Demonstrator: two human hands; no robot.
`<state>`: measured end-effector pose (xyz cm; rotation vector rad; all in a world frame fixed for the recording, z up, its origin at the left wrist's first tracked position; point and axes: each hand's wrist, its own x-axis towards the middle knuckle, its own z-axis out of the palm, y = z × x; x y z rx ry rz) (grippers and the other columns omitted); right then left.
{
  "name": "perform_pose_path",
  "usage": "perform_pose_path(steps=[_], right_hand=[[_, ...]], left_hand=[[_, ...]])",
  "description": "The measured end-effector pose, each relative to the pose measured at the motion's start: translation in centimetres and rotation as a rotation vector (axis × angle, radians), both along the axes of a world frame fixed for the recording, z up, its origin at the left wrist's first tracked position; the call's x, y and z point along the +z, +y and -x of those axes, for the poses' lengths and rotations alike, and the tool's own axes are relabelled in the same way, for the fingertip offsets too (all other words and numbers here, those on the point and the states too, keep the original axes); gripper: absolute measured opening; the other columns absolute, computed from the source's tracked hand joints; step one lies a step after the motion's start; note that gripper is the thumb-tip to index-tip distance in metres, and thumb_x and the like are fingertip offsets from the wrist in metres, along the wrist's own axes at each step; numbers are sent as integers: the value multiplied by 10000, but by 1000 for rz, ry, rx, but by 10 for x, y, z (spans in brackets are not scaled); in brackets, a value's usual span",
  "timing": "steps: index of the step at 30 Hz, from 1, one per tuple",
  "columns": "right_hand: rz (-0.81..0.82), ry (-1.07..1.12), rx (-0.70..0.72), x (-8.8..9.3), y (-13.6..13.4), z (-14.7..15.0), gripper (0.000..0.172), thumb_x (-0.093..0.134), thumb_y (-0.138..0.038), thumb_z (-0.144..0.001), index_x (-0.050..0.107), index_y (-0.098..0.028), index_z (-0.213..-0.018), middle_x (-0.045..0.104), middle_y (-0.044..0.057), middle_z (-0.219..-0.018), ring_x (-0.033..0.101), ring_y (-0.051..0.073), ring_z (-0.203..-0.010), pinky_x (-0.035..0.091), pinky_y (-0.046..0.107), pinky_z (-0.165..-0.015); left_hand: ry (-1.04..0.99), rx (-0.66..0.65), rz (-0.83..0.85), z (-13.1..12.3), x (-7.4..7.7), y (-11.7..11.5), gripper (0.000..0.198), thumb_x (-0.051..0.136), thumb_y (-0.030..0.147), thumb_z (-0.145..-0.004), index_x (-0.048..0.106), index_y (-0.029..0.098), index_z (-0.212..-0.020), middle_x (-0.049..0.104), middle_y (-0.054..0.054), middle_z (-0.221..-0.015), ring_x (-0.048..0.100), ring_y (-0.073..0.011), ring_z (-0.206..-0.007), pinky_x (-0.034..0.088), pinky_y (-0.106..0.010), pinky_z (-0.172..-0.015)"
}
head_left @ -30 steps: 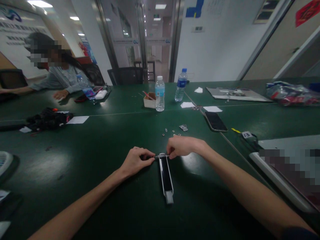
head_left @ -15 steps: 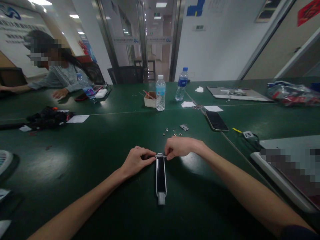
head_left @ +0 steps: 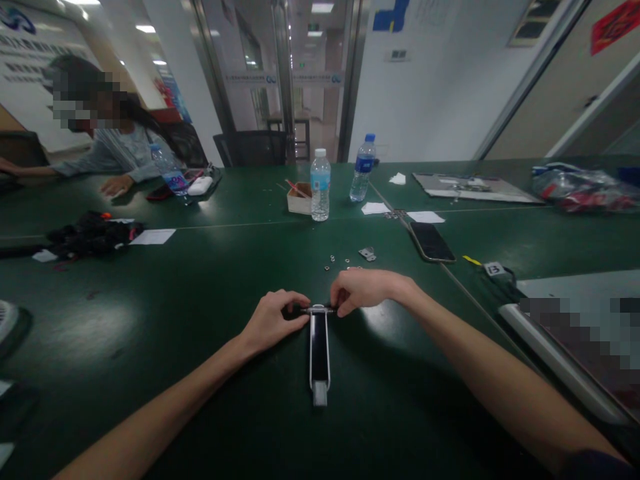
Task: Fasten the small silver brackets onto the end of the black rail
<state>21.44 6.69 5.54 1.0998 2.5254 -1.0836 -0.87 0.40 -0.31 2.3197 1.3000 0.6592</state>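
A long, narrow device (head_left: 319, 350) with a white frame and a dark face lies lengthwise in front of me on the green table. A flat silvery piece (head_left: 320, 393) sticks out of its near end. Across its far end runs a thin metal rod (head_left: 321, 310). My left hand (head_left: 275, 317) has thumb and forefinger around the rod's left end. At the right end, my right hand (head_left: 357, 292) is closed with its fingertips on the rod. Just beyond lie several small nuts (head_left: 333, 258) and a small metal bracket (head_left: 368, 253).
A phone (head_left: 431, 241) lies beyond my right hand, and a laptop-like device (head_left: 565, 347) sits at right. Farther back stand two water bottles (head_left: 321, 190) and a small box (head_left: 299, 200). Black cables (head_left: 90, 237) are at left. Another person (head_left: 120, 147) sits far left.
My left fingertips have parted slightly, and more of the rod shows between the hands. The device stays in place apart from a slight view shift.
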Motion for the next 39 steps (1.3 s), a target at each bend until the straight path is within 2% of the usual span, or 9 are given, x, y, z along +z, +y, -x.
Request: perform_pose_path(steps=[9,21,25,32,39], right_hand=[[-59,-33,23,3,-5,4,147,649,-257,-795,708,-174,-902,694,32,-865,614,156,-745,425,267,-630],[-24,-18,-16,0,-5,4,133,668,-248,-761,697,-177,-869,676,23,-838,606,156,-729,413,262,-603],[-26,-70,17,2,-6,5,186,635,-269,-796,673,-163,-944,667,34,-886,605,162,-768,421,265,-621],[-13,-164,53,15,-11,8,275,599,-280,-830,633,-116,-1048,658,61,-971,603,169,-840,431,269,-680],[-4,-143,59,9,-7,5,285,605,-310,-823,619,-144,-1055,649,52,-977,596,166,-826,424,264,-654]], left_hand=[[-4,-5,7,0,0,1,164,620,297,-803,662,205,-932,669,-12,-804,577,-174,-681,432,-290,-616],[-2,-7,45,0,0,0,163,616,279,-796,671,199,-927,671,-15,-813,578,-179,-692,429,-292,-630],[10,-4,71,0,1,0,175,607,286,-805,668,195,-941,672,-18,-839,576,-180,-711,429,-306,-663],[39,14,120,-1,2,1,191,594,318,-824,667,197,-953,668,-16,-853,565,-182,-740,417,-324,-721],[39,15,140,0,3,1,210,583,327,-832,658,191,-973,662,-21,-871,566,-187,-761,417,-327,-723]])
